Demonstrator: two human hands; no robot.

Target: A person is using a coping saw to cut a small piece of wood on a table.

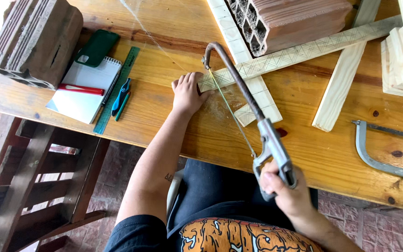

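Sawing is under way in the head view, judging by how things lie. The right hand (pixel 285 186) is closed around the grey handle of a hacksaw (pixel 246 100), whose rusty bowed frame arches up toward the middle of the table while its thin blade runs down to the handle. The blade meets the near end of a pencil-marked wooden strip (pixel 299 52) that lies slantwise on the wooden table (pixel 173 23). The left hand (pixel 187 93) lies flat, fingers spread, pressing down on that end of the strip right beside the blade. Pale sawdust lies scattered under the cut. A second marked strip (pixel 253 88) crosses beneath the first, and a hollow clay brick (pixel 290 18) sits on both farther back, seemingly as a weight.

As a judgement, the cut wants steady strokes with the strip held firm and the fingers kept clear of the blade.

To the left lie a spiral notebook (pixel 86 88) with a red pen on it, a green phone (pixel 96 46), a green ruler (pixel 117 88) and another brick (pixel 33 42). A second hacksaw (pixel 378 158) rests at the right.

How deep the cut goes cannot be made out; the blade is thin and partly lost against the wood. The bricks, plain slats and right-hand saw are cut off by the frame.
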